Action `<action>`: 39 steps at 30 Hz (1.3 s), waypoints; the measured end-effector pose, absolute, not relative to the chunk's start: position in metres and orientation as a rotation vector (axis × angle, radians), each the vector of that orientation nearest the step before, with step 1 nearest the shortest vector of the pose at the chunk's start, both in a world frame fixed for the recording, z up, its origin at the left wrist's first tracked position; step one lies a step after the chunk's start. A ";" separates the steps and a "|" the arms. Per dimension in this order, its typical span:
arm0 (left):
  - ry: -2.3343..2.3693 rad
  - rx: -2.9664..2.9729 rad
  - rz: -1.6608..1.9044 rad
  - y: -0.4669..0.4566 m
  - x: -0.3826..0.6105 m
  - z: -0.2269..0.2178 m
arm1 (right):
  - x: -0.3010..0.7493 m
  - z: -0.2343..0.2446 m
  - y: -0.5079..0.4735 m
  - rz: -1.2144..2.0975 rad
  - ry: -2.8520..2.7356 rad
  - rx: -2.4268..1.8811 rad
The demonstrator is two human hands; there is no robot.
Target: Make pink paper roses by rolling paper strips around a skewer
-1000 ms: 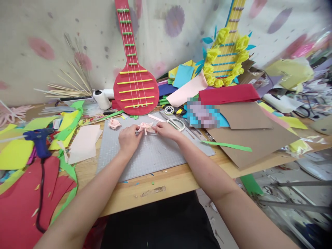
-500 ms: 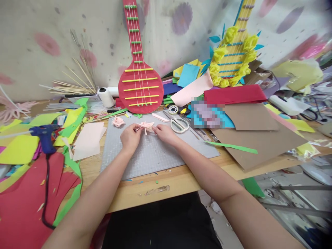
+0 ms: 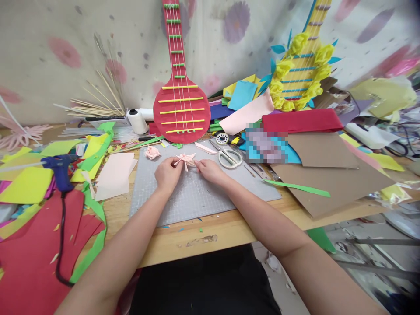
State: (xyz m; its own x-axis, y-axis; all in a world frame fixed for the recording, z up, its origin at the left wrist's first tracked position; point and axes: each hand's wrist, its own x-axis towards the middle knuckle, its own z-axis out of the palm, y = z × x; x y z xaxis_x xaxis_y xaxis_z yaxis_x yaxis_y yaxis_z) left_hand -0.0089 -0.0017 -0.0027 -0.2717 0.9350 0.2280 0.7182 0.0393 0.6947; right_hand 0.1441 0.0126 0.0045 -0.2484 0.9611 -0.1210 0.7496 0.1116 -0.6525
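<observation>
Pale pink strips (image 3: 185, 159) are pinched by the left hand (image 3: 166, 175) and right hand (image 3: 210, 169) over the grey cutting mat (image 3: 187, 199).

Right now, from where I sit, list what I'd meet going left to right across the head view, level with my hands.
Blue glue gun, pale pink sheet, left hand, pink paper piece, right hand, scissors, brown cardboard.
</observation>
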 end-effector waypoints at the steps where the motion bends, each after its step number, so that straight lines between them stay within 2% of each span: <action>1: 2.037 1.684 1.061 -0.002 -0.009 -0.003 | 0.144 0.005 0.012 0.883 -2.079 -1.682; 4: 2.047 1.676 1.060 -0.003 -0.007 -0.002 | 0.144 0.008 0.008 0.811 -2.157 -1.703; 8: 2.053 1.655 1.042 -0.003 -0.006 -0.002 | 0.141 0.013 -0.001 0.508 -2.134 -1.763; 15: 2.043 1.636 1.098 -0.002 -0.006 0.000 | 0.135 0.019 -0.003 0.205 -2.360 -1.503; 21: 1.940 1.554 1.181 0.000 -0.009 -0.005 | 0.132 0.011 0.000 0.204 -2.332 -1.526; 30: 1.851 1.435 1.223 0.001 -0.012 -0.012 | 0.130 -0.003 0.013 0.527 -2.150 -1.275; 39: 1.826 1.382 1.268 0.000 -0.013 -0.013 | 0.125 0.009 -0.005 0.310 -2.300 -1.377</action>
